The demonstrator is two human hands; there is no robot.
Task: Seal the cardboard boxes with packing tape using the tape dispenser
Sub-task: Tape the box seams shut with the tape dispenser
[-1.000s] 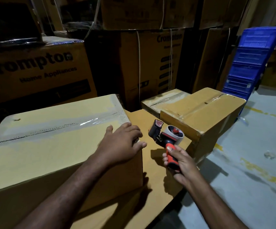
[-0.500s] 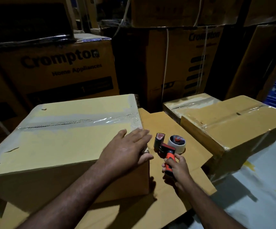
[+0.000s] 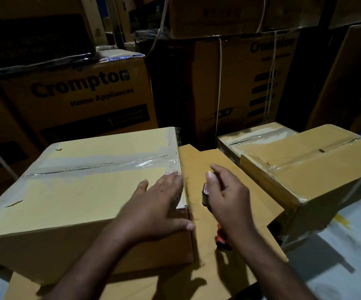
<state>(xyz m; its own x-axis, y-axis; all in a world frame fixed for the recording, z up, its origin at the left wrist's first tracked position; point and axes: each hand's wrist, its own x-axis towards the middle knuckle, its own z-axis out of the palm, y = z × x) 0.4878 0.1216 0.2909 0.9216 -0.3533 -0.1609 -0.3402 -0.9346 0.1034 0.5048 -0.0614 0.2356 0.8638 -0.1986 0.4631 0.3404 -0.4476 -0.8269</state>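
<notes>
A large cardboard box (image 3: pixel 78 191) stands at the left, with clear tape along its top seam. My left hand (image 3: pixel 155 206) rests flat on the box's near right corner, fingers spread and thumb over the edge. The tape dispenser (image 3: pixel 206 194) lies on a flat cardboard sheet (image 3: pixel 205 161) just right of that box. Only its dark head and its orange handle show. My right hand (image 3: pixel 227 195) hovers over the dispenser with fingers extended, hiding its roll and holding nothing.
Two taped boxes sit at the right, a bigger one (image 3: pixel 318 169) in front and a smaller one (image 3: pixel 255 135) behind it. Stacked printed cartons (image 3: pixel 84 92) wall off the back. Grey floor (image 3: pixel 348 256) shows at the lower right.
My right hand has let go of the dispenser's handle and lifted above it with fingers opened out. The dispenser now lies on the sheet. My left hand has stayed on the box corner.
</notes>
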